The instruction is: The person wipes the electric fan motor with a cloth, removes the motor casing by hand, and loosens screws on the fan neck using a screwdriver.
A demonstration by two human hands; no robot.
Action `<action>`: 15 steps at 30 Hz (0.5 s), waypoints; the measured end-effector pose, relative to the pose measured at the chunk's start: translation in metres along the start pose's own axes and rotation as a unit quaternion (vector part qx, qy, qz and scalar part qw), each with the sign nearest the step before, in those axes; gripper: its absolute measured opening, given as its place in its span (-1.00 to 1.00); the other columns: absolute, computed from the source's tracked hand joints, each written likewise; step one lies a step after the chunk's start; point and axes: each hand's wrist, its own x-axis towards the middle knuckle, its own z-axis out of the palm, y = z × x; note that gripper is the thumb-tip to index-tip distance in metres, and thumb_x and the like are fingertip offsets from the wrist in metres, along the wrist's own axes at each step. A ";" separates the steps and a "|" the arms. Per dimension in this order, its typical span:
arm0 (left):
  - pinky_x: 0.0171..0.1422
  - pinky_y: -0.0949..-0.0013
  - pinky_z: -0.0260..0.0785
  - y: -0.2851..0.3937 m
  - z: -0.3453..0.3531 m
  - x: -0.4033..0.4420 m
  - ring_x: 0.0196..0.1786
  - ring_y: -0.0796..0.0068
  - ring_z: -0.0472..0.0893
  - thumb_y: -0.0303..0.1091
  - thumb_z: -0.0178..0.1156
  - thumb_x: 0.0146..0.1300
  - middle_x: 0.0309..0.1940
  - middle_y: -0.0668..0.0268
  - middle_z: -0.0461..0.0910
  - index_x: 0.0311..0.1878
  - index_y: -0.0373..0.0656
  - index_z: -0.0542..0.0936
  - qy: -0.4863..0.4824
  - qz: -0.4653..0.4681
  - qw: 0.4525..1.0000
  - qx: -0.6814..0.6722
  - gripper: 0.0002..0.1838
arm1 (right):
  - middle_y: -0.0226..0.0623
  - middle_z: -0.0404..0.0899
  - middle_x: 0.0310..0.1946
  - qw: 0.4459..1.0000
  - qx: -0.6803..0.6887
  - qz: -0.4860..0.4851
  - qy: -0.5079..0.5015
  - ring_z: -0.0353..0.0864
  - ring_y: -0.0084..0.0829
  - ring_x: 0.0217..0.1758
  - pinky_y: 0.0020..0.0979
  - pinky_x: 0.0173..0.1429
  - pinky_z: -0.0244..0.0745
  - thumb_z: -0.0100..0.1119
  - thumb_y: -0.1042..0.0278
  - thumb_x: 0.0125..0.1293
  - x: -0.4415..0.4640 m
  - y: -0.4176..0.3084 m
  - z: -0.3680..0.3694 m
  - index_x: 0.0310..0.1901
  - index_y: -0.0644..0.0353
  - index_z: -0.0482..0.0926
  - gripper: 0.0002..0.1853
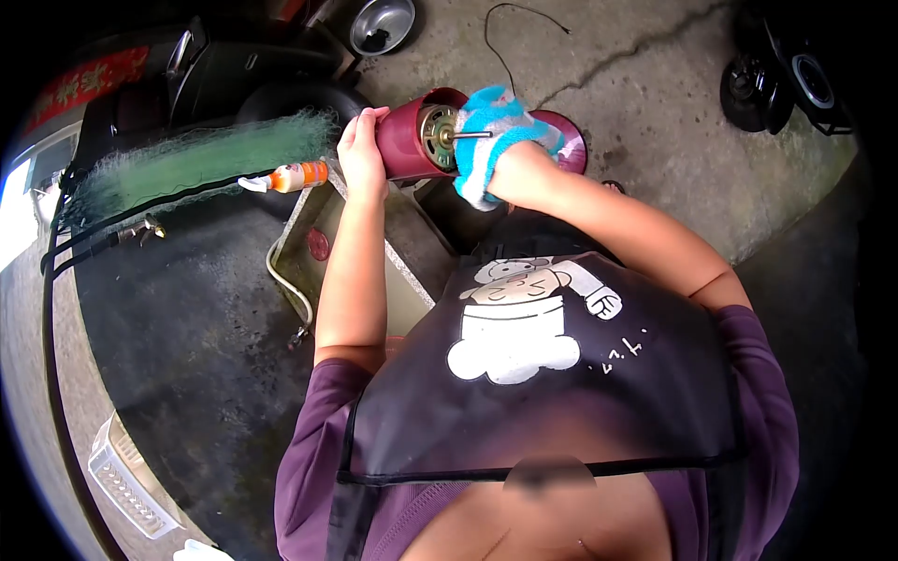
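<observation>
In front of me is an electric fan without blades, its dark red motor housing (402, 142) tilted on its side. The bare motor face and a metal shaft (472, 135) point to the right. My left hand (363, 154) grips the housing at its left end, fingers wrapped toward the far side. A blue and white striped cloth (482, 178) covers my right hand, and only the wrist shows. The cloth is against the housing beside the shaft. Behind it, a round pinkish-red part (572, 145), apparently the fan's base, is partly hidden.
A stone-edged sink (412, 276) lies below my hands, with a pale hose (281, 280) at its left. An orange-and-white bottle (301, 177) stands by green netting (220, 164). Farther off are a metal bowl (383, 23), a cord (500, 47) and a white basket (131, 481).
</observation>
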 end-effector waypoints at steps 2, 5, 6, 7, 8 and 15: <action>0.05 0.47 0.43 0.004 0.002 0.001 -0.14 0.57 0.60 -0.23 0.09 0.53 -0.17 0.29 0.70 -0.07 -0.34 0.70 0.005 0.004 1.000 -0.006 -0.67 | -0.13 0.50 -0.54 0.996 -0.085 -0.002 0.028 0.59 -0.14 -0.41 -0.16 -0.29 0.47 0.33 0.39 -0.04 0.011 -0.011 -0.003 -0.69 0.17 0.48 -0.78; -0.01 0.48 0.44 0.006 0.006 -0.005 -0.19 0.56 0.60 -0.25 0.12 0.51 -0.20 0.28 0.71 -0.08 -0.36 0.69 0.022 0.011 1.000 -0.011 -0.68 | -0.05 0.62 -0.50 0.988 0.007 0.149 -0.041 0.60 -0.06 -0.56 -0.15 -0.39 0.55 0.30 0.46 -0.18 0.008 -0.016 -0.003 -0.49 0.24 0.63 -0.87; -0.01 0.48 0.44 0.004 0.005 -0.004 -0.19 0.56 0.60 -0.25 0.12 0.51 -0.20 0.28 0.71 -0.08 -0.36 0.69 0.025 0.012 0.999 -0.015 -0.68 | -0.05 0.62 -0.50 0.988 0.004 0.146 -0.045 0.60 -0.06 -0.56 -0.15 -0.39 0.55 0.30 0.46 -0.18 0.007 -0.016 -0.004 -0.49 0.24 0.63 -0.87; 0.03 0.48 0.44 0.003 0.004 -0.004 -0.16 0.56 0.61 -0.24 0.12 0.51 -0.17 0.27 0.71 -0.06 -0.35 0.69 0.014 0.011 1.000 -0.013 -0.67 | -0.12 0.62 -0.50 0.938 0.215 0.269 -0.032 0.62 -0.15 -0.54 -0.17 -0.39 0.55 0.24 0.54 -0.12 0.007 -0.016 -0.005 -0.42 0.21 0.64 -0.86; 0.06 0.47 0.45 0.002 0.003 -0.003 -0.13 0.56 0.61 -0.23 0.12 0.51 -0.14 0.27 0.71 -0.04 -0.33 0.69 0.002 0.010 1.000 -0.012 -0.67 | -0.19 0.62 -0.50 0.829 0.411 0.378 -0.017 0.63 -0.24 -0.53 -0.18 -0.38 0.55 0.19 0.61 -0.07 0.007 -0.015 -0.007 -0.36 0.19 0.66 -0.81; 0.04 0.49 0.45 -0.001 0.005 -0.001 -0.14 0.58 0.61 -0.21 0.11 0.52 -0.15 0.26 0.71 -0.03 -0.34 0.69 -0.013 0.020 1.000 -0.001 -0.66 | -0.22 0.66 -0.42 0.926 0.327 0.164 -0.095 0.68 -0.31 -0.36 -0.31 -0.26 0.54 0.13 0.61 0.06 0.007 0.038 -0.007 -0.29 0.25 0.63 -0.83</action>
